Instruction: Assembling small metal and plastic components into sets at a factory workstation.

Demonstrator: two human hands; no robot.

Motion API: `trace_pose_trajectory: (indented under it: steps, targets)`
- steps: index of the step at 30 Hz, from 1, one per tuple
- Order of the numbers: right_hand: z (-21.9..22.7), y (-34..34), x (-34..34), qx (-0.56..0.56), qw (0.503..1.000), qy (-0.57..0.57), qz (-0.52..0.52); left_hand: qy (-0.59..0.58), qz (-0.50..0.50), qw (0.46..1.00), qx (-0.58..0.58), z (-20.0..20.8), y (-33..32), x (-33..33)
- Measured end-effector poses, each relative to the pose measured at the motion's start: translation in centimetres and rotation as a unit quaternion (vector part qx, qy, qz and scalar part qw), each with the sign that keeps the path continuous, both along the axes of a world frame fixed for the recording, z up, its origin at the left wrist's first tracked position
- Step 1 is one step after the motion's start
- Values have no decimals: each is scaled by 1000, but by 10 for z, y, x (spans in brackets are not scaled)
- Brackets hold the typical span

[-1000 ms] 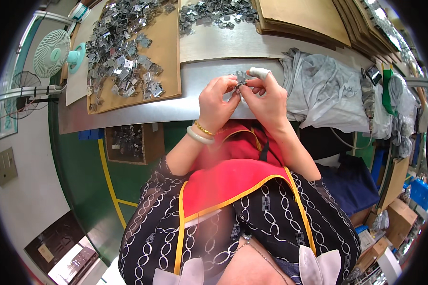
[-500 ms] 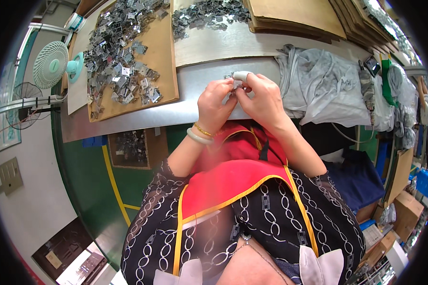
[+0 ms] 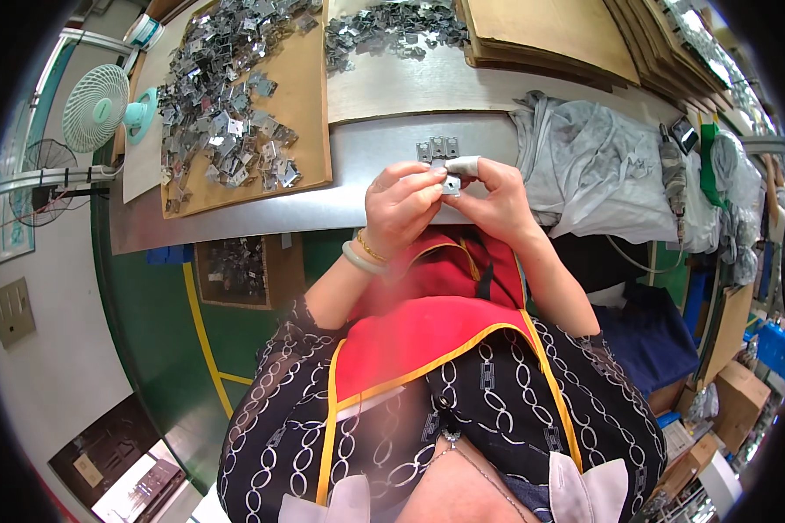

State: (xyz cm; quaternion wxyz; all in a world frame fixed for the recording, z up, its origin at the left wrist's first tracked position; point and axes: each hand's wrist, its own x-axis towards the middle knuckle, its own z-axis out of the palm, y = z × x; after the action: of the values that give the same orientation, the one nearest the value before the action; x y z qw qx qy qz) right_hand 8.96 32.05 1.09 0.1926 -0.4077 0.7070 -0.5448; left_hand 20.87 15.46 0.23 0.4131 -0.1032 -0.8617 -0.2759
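Pinching a small metal piece over the counter, my left hand and right hand meet, fingers hiding part of it. Grey metal parts show just beyond; whether they touch it, I can't tell. Far pieces of the metal pile blur together.

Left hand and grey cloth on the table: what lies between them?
In the head view, small metal pieces and the right hand are between them.

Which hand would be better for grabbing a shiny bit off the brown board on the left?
Probably the left hand: it's nearer the brown board with metal bits. The right hand is farther away, toward the grey cloth.
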Motion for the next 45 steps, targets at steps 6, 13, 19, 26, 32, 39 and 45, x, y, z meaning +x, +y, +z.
trace_pose_trajectory:
  steps: [6, 13, 19, 26, 32, 39, 45]
  targets:
    - [-22, 6, 11, 2, 1000, -22, -5, -14, -32, 998, 54, -10, 6, 13]
    - [-57, 18, 25, 119, 984, -123, 43, -44, -39, 997, 42, -26, 12, 35]
    - [-24, 20, -11, 20, 965, -256, 54, -152, 61, 986, -22, -17, -22, 29]
    - [138, -13, 27, -162, 826, -539, 18, -261, 217, 940, 32, -49, -46, -19]
    - [232, -19, 48, -109, 827, -526, 166, -422, 251, 862, 127, -53, -39, -30]
    - [216, -40, 59, -79, 901, -349, 244, -245, 200, 938, 145, -36, -29, 10]
    - [213, -44, 64, -51, 944, -186, 266, -233, 209, 935, 164, -19, -37, 37]
